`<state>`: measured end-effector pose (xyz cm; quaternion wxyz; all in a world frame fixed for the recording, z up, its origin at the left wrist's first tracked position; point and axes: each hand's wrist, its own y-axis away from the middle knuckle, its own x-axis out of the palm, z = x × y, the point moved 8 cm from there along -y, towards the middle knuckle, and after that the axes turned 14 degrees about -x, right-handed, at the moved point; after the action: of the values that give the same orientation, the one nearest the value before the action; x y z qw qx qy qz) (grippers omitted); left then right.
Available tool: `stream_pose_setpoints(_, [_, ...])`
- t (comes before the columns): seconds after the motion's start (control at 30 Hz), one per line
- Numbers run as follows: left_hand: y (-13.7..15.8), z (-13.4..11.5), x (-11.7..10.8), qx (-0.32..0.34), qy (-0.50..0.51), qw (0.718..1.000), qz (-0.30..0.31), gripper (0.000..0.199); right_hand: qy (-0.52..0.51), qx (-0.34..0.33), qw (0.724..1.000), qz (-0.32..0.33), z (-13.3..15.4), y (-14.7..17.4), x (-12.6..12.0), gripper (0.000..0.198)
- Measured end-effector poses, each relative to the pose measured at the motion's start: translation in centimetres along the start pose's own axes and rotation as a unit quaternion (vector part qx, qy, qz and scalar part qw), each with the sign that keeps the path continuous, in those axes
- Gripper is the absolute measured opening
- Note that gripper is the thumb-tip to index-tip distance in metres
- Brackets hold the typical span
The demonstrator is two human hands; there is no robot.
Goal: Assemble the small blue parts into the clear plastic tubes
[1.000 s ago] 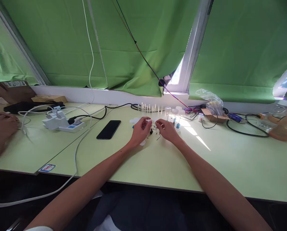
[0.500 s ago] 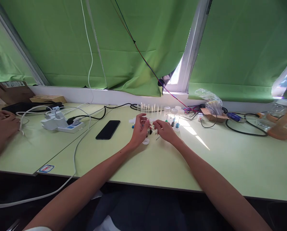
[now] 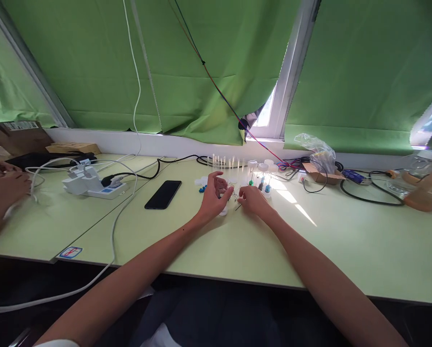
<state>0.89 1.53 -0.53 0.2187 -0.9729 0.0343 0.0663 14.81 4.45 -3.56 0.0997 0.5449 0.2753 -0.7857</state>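
Observation:
My left hand rests above the table with curled fingers. Its thumb points right, and a small dark bit shows by the thumb; what the fingers hold is too small to name. My right hand is lower, its fingertips pinched down among thin metal pieces on the tabletop. Whatever is in that pinch is hidden. Below the left palm lies a white round cap. Small blue parts lie left of that hand. Behind both hands stand clear tubes, several with coloured parts, including a green one.
A black phone lies to the left, near a white power strip with plugs and cables. At right are an open cardboard box with a plastic bag, a blue device and an orange-tinted bottle. Another person's hands are far left.
My right hand has dropped away from the left one, down to the metal pieces on the table. My left hand has shifted slightly right and opened its thumb a little, uncovering more blue parts.

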Motion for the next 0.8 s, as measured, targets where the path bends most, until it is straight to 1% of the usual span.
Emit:
stream_pose_setpoints(0.17, [-0.1,1.2,0.3,-0.059,-0.038,0.997,0.014,0.042,0.027,0.029,0.999,0.036,-0.4,0.3,0.6,0.011])
stream_pose_setpoints(0.33, [0.0,1.7,0.6,-0.082,-0.057,0.995,0.02,0.041,0.035,0.023,0.998,0.055,-0.2,0.3,1.0,0.011])
stream_pose_setpoints(0.8, [-0.2,2.7,1.0,-0.122,-0.087,0.987,0.051,0.041,0.052,-0.01,0.997,0.05,-0.1,0.2,1.3,0.012])
